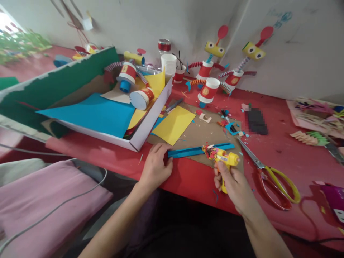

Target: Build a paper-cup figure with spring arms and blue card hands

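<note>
My right hand (232, 181) is wrapped round the grip of a yellow hot glue gun (227, 159). The gun points left, and colourful scraps cling around its nozzle, which lies over a folded blue paper strip (185, 152). At the strip's left end my left hand (158, 163) holds it, fingers curled against the edge of the cardboard mat (215, 132). Whether the nozzle touches the paper I cannot tell. Just behind the strip lies a yellow paper sheet (174, 124).
Scissors (268, 175) lie right of the glue gun. A shallow box (145, 138) with coloured paper stands left. Behind are paper-cup figures (208, 91), stacked white cups (168, 64) and a lidded jar (164, 46). A blurred dark object (256, 121) and craft sticks (309, 137) lie to the right.
</note>
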Action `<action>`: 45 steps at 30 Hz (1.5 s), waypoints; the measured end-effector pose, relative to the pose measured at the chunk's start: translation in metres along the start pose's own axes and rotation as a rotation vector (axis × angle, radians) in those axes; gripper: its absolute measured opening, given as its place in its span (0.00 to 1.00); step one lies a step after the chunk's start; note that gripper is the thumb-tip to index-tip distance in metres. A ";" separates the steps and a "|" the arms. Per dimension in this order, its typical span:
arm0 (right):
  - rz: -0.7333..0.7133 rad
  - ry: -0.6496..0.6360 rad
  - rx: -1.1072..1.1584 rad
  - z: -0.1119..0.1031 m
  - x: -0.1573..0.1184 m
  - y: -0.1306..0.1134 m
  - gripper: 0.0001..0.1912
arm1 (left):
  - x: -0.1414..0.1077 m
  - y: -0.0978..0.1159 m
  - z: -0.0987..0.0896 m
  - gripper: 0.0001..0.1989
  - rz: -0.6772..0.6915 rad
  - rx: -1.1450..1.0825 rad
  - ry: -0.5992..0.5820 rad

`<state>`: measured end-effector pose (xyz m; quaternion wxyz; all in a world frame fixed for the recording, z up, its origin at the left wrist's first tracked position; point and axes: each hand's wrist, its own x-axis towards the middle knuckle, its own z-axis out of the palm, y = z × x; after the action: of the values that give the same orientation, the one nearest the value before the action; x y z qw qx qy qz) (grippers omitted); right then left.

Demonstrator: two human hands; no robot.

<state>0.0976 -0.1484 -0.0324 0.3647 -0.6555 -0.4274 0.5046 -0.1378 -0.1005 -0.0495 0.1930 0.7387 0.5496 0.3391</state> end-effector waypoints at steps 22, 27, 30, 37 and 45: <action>0.001 -0.233 0.070 0.043 -0.010 -0.002 0.22 | -0.001 0.001 0.002 0.17 0.001 -0.005 0.023; -0.002 -0.237 0.067 0.047 -0.010 0.000 0.22 | -0.001 0.001 0.002 0.16 -0.006 -0.021 0.026; 0.002 -0.213 0.036 0.044 -0.009 -0.001 0.22 | -0.001 0.002 0.002 0.17 -0.009 -0.016 0.024; 0.031 -0.085 0.035 0.016 -0.003 -0.002 0.25 | -0.002 0.002 0.001 0.17 -0.012 -0.026 0.011; -0.010 0.197 -0.175 -0.067 0.001 -0.010 0.28 | -0.001 0.001 0.000 0.20 0.062 0.042 -0.043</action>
<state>0.1611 -0.1473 -0.0086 0.3487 -0.7291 -0.4353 0.3967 -0.1377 -0.1018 -0.0488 0.1786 0.7665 0.5291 0.3173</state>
